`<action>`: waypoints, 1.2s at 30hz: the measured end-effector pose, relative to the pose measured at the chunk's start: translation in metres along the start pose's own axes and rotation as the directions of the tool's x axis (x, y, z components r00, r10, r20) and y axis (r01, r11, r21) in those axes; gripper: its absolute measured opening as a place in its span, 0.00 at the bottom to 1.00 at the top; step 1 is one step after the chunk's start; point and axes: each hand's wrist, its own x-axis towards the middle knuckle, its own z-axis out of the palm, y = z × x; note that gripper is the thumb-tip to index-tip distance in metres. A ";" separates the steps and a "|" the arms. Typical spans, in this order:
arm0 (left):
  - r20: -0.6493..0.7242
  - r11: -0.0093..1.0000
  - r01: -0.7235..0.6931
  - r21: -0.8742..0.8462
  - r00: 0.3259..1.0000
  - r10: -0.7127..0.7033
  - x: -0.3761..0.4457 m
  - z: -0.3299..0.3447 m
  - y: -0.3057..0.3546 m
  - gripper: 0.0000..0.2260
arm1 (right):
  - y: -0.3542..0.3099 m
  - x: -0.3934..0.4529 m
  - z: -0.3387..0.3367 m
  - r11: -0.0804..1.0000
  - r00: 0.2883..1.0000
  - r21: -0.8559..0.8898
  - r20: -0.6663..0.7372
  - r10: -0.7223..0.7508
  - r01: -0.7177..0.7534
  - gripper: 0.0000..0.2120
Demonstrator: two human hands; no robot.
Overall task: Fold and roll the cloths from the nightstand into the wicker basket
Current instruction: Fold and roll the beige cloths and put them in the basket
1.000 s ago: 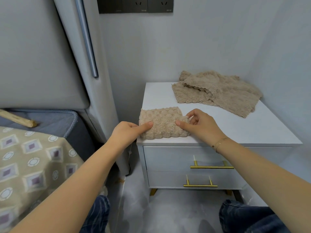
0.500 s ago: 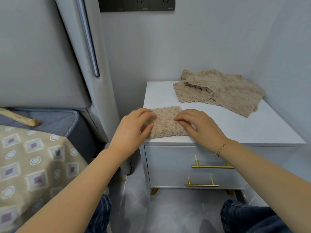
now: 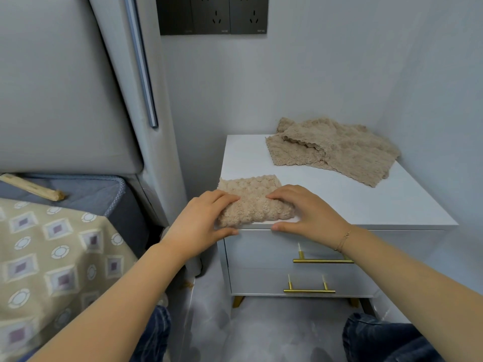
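On nightstand (image 3: 352, 205), both hands, left (image 3: 201, 226) and right (image 3: 308, 215), curl around half-rolled cloth (image 3: 253, 202).

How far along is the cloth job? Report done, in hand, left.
Done: one beige cloth is folded at the nightstand's front edge. In hand: left hand and right hand grip its rolled near edge. Left: the crumpled cloths behind; no wicker basket in view.

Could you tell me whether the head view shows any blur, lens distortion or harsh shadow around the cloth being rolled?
Head view: soft, even light, no glare; the folded cloth and both hands, left hand and right hand, are sharp. Wide-angle bending slants the headboard edge; the patterned bedspread smears slightly toward the lower left corner.
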 end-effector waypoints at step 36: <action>0.411 0.498 0.732 -0.465 0.676 -0.611 0.059 -0.008 -0.020 0.25 | -0.004 0.067 -0.002 0.769 0.796 0.275 -0.022 0.605 -0.577 0.27</action>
